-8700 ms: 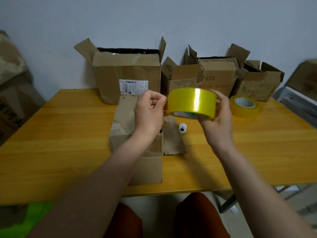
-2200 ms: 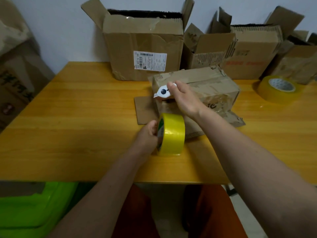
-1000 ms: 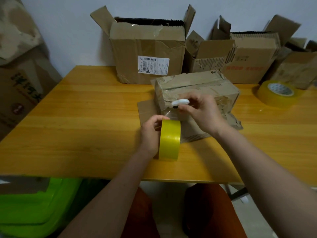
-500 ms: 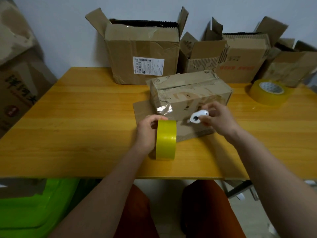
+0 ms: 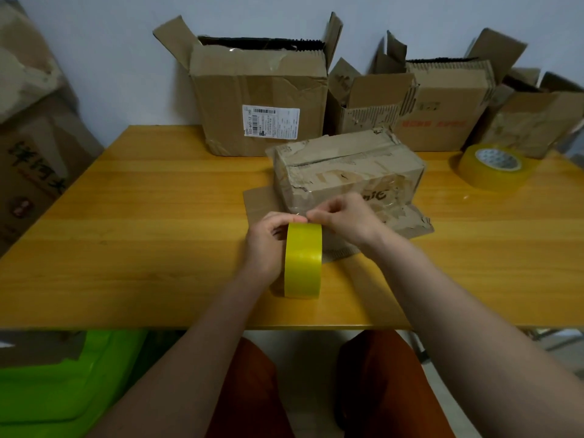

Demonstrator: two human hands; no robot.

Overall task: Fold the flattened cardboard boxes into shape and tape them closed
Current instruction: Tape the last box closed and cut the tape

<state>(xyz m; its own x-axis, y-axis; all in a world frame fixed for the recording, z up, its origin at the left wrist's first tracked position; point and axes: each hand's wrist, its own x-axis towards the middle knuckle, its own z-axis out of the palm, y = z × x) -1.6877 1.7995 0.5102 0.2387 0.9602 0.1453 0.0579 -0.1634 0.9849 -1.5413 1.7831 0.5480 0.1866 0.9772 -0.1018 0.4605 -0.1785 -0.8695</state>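
The yellow tape roll [image 5: 303,260] stands on edge on the wooden table [image 5: 142,235], right in front of the person. The left hand [image 5: 267,245] is wrapped around its left side, fingers curled over the top. The right hand [image 5: 346,218] comes in from the other side with fingers bunched together at the top edge of the roll, pinching what looks like the clear tape end, though it's too see-through to be sure. Both hands meet right there at the top.

Just beyond the hands sits the small cardboard box [image 5: 347,167], beat up, closed on top, with its lower flaps [image 5: 407,221] splayed out flat on the table under the right hand. Further back behind the hands there's a big open box with a shipping label [image 5: 262,99], and more open boxes [image 5: 442,102] run off to the right. A second tape roll [image 5: 493,165] lies flat well off to the right of the right hand. A green bin [image 5: 57,390] is below the left forearm.
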